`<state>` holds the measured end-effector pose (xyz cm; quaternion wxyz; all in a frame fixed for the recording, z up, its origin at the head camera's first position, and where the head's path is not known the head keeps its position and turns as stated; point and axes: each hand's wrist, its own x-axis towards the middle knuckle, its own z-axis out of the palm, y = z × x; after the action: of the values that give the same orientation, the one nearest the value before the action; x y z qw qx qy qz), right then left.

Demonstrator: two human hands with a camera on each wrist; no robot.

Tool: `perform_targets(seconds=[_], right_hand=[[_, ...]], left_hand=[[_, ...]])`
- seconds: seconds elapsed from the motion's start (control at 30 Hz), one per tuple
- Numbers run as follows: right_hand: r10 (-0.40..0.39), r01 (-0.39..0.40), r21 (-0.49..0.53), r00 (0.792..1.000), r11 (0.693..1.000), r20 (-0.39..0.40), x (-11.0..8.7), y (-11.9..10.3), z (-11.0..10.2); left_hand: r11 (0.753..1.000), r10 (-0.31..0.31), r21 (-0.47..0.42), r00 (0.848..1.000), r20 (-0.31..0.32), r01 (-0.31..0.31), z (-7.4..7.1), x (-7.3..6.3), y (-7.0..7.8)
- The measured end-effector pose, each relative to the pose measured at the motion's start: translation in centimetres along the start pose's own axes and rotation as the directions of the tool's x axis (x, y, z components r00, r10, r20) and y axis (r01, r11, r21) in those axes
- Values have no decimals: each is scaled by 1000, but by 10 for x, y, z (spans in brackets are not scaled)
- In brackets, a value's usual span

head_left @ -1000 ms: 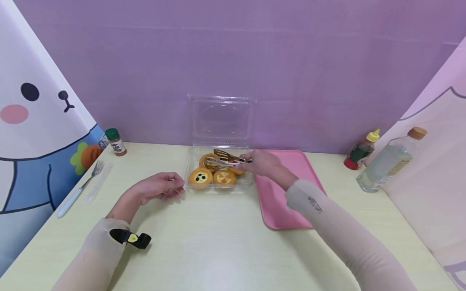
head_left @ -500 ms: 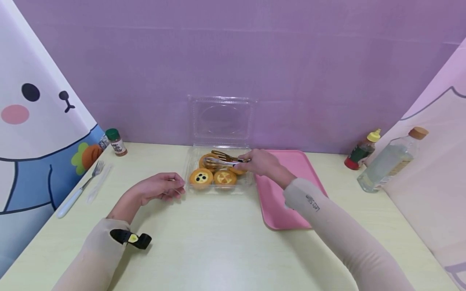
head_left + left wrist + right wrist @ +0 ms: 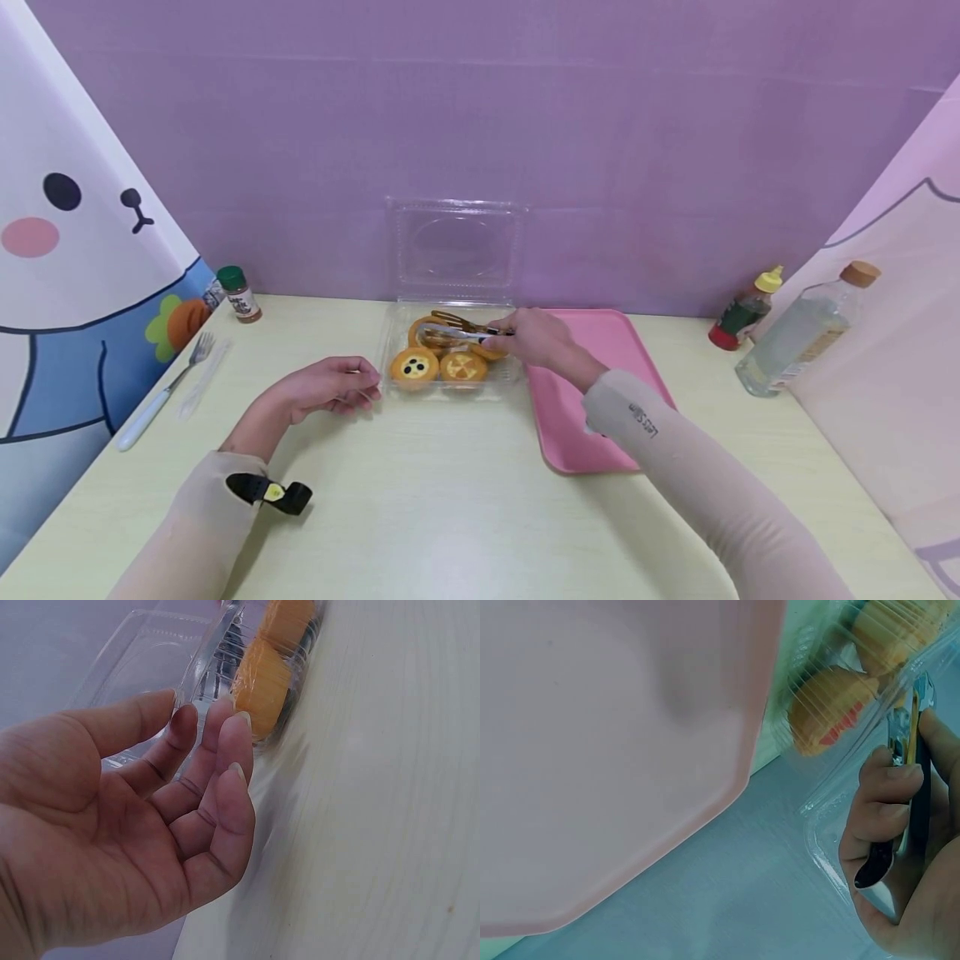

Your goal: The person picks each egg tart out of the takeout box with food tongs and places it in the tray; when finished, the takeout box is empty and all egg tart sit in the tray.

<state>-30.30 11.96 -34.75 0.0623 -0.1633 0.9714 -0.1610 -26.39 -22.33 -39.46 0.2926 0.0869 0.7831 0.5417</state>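
Observation:
In the head view, several round tarts [image 3: 414, 367] sit in a clear plastic container [image 3: 386, 342] with its lid [image 3: 459, 247] raised at the back. My left hand [image 3: 330, 389] pinches the container's left rim between thumb and index finger; the other fingers curl loosely. My right hand [image 3: 536, 337] grips food tongs [image 3: 452, 334], whose brown slotted end and silvery end lie at the back left tart [image 3: 420, 330]. Whether they squeeze it is hard to tell. In the right wrist view, fingers wrap round the tongs' black handle [image 3: 921, 795]. My right hand partly hides the container's right side.
Right of the container lies a pink tray [image 3: 600, 450], under my right forearm. A sauce bottle [image 3: 738, 317] and a corked glass bottle [image 3: 798, 337] stand far right. At left are a green-capped spice jar [image 3: 240, 296], a fork [image 3: 167, 392] and a clear plastic utensil [image 3: 204, 379].
My right hand has shifted slightly left with the tongs, farther over the back left tart. The tongs' two ends look closer together. My left hand has stayed at the rim.

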Motion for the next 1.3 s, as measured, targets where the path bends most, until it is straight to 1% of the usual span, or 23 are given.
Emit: perform_targets(seconds=[0.2,0.63,0.83,1.07,1.3], right_hand=[[-3,3,25,1000,1000,-7,1,2,2],[-8,8,10,999,1000,-39,0,6,4],[-26,29,34,998,999,-65,-2,8,4],[-41,44,41,996,998,-73,-2,9,5],[-31,35,52,996,998,-85,-2,10,5]], left_hand=[[1000,0,-3,1000,1,0,0,0,0],[1000,7,-5,1000,5,-7,0,0,0],[1000,10,-5,1000,5,-10,0,0,-1],[1000,2,-9,1000,-2,-2,-1,1,-4],[1000,0,-4,1000,-10,0,-1,1,-3]])
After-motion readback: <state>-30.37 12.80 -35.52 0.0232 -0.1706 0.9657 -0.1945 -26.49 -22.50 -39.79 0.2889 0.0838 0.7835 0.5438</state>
